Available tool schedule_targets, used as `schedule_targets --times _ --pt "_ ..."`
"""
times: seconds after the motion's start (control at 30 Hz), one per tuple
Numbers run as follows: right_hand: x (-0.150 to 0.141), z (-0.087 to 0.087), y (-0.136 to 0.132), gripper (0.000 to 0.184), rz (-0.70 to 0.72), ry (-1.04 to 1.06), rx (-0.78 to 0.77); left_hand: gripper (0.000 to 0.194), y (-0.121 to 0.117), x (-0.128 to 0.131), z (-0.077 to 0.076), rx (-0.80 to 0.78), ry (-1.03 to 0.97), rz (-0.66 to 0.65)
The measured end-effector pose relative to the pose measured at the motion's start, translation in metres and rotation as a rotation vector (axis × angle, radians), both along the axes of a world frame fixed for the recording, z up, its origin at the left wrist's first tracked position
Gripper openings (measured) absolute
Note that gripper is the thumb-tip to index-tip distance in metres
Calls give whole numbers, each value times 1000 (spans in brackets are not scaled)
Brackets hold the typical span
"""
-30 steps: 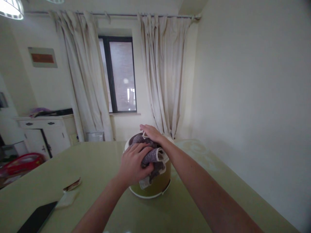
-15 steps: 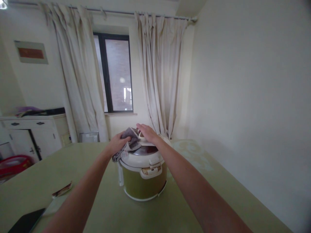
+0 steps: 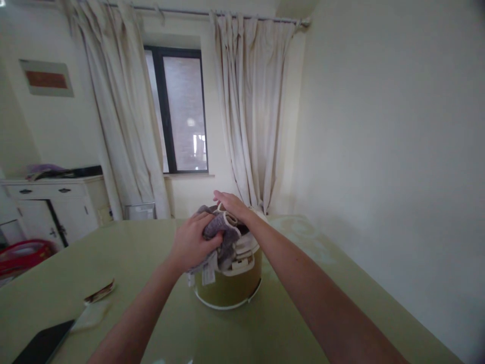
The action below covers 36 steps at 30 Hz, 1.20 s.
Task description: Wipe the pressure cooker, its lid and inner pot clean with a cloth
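Observation:
A round electric cooker [image 3: 227, 291] with a white lid and a greenish-gold body stands on the table in front of me. My left hand [image 3: 194, 240] is closed on a bunched grey cloth [image 3: 226, 237], pressing it against the near left of the lid. Pale tags dangle from the cloth over the cooker's side. My right hand [image 3: 234, 205] is at the top of the lid, with its fingers over the white lid handle, which is mostly hidden. The cloth covers much of the lid and part of the front latch [image 3: 244, 263].
The green-covered table [image 3: 151, 283] runs to the pale wall at right. At its left front lie a dark flat device [image 3: 45, 341] and a small packet [image 3: 99, 293]. A white cabinet [image 3: 76, 207] and a red basket [image 3: 28, 258] stand beyond the left edge.
My left hand has moved the cloth from the lid's left side toward me and right, across the front of the lid. My right hand stays at the lid's top.

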State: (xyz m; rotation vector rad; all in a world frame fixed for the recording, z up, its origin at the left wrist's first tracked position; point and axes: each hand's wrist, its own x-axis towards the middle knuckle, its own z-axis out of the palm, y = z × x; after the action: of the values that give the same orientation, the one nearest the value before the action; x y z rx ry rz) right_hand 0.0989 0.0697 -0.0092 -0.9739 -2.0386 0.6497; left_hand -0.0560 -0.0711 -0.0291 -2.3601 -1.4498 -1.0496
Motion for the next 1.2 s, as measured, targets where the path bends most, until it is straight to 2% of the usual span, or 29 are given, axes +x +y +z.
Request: schedule_targets --times 0.13,0.23,0.33,0.43,0.5,0.6,0.7,0.77,0.87,0.97,1.1,1.2 --pt "1 1 -3 70 3 4 -1 34 47 -28 9 -149 -196 1" --pt "1 3 -6 70 -34 -7 -39 45 74 -45 6 -287 -452 -9" --pt "0 5 -7 70 -62 -24 -52 52 86 -56 -5 -395 -683 -25" --pt "0 5 -7 71 -67 -25 -56 53 77 -60 -19 -345 -737 22" --pt "-1 5 -7 73 -60 -21 -53 51 60 -56 -30 -226 -665 54" --pt "-2 7 -8 75 -43 -39 -37 43 25 -38 -42 35 -462 84" --pt "-3 9 -8 76 -40 -55 -41 37 -7 -8 -44 205 -207 91" --pt "-3 10 -7 77 -39 -50 -59 32 -19 13 -37 217 -55 117" --pt "-2 11 -4 76 -16 -27 -95 21 -21 35 -17 174 126 123" --pt "2 13 -1 75 62 28 -197 18 -14 42 2 127 258 35" --pt "8 20 1 72 157 24 -394 25 -8 49 23 80 371 -103" --pt "9 26 5 62 184 -85 -387 22 -9 67 36 57 428 -176"
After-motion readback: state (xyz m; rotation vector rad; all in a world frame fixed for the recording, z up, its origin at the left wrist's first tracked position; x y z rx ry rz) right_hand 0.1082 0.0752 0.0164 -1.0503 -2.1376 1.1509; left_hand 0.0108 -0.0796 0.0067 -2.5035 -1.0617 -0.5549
